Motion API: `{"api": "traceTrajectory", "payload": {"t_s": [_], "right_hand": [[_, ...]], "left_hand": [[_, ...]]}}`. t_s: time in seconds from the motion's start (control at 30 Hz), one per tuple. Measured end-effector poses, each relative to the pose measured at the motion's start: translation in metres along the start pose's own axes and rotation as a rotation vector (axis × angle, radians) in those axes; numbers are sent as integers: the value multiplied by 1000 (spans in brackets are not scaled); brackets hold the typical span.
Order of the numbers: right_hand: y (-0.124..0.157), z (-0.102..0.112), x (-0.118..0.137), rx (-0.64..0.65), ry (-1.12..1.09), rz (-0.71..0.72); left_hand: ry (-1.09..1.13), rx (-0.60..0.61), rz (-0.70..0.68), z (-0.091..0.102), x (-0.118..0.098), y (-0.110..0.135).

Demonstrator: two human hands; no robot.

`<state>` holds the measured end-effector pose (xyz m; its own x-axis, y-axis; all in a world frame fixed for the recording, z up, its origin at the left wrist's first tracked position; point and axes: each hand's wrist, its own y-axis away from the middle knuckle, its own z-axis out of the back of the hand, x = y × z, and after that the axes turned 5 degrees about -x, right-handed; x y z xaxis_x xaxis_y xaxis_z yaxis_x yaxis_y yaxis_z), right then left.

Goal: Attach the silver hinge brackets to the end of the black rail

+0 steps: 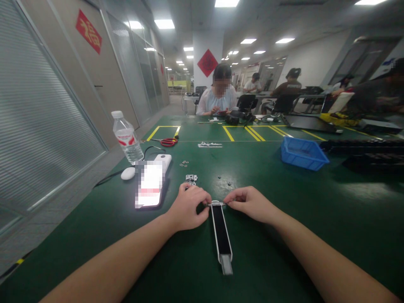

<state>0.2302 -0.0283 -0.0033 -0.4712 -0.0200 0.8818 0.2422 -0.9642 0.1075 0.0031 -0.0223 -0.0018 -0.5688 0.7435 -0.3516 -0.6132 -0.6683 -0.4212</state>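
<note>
A long, narrow black piece with a white frame [222, 231] lies on the green table in front of me, its grey metal end [226, 265] towards me. Across its far end runs a thin metal rod [217, 204]. My left hand [191, 206] pinches the rod's left end between thumb and fingers. On the other side, my right hand [252, 205] is closed with its fingertips at the rod's right end. Just beyond my left hand sit small metal brackets [191, 178], partly hidden by it. Two small nuts [229, 183] lie past the far end.
To the left are a lit phone [150, 185], a white oval object [128, 173], a cable and a water bottle [126, 139]. Further back lie red-handled scissors [168, 142] and several thin strips [210, 144]. A blue bin [303, 153] stands right. A person [217, 99] sits opposite.
</note>
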Motion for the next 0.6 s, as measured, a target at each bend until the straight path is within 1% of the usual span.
{"api": "traceTrajectory", "payload": {"t_s": [0.37, 0.6], "right_hand": [[1, -1, 4, 5, 23, -4], [1, 0, 1, 5, 53, 30]], "left_hand": [[1, -7, -5, 1, -1, 0], [-2, -9, 1, -1, 0, 0]]}}
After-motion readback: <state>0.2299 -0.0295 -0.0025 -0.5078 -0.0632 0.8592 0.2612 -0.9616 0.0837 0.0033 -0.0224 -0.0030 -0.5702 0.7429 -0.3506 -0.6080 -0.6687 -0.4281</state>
